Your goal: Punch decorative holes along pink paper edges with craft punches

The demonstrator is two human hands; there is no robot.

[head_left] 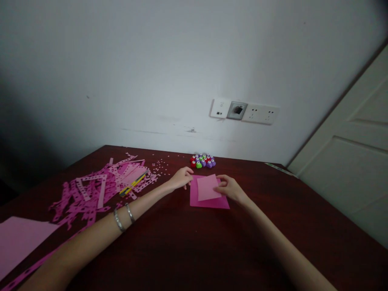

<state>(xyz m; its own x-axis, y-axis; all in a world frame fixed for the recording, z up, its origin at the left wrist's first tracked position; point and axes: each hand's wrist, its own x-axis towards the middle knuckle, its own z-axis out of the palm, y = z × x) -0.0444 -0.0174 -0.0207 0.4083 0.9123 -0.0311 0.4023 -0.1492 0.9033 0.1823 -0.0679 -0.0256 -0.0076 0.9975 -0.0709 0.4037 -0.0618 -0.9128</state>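
A small light pink square of paper [207,189] lies over a larger dark pink sheet [209,203], turned slightly to it. My right hand [230,189] pinches the light pink square at its right edge, thumb on top and the other fingers partly hidden. At the upper left corner of the dark pink sheet, my left hand [181,178] rests with loosely bent, parted fingers and nothing visible between them. Whether its fingertips press on the sheet is hard to make out. Two silver bracelets [121,218] circle the left forearm.
Several colourful craft punches [203,161] cluster behind the papers. Left lies a heap of punched pink strips [91,194], with a yellow cutter knife [133,184] and scattered tiny cutouts [156,171]. A pink sheet [21,238] lies front left. A wall with sockets [260,114] bounds the dark table [194,250].
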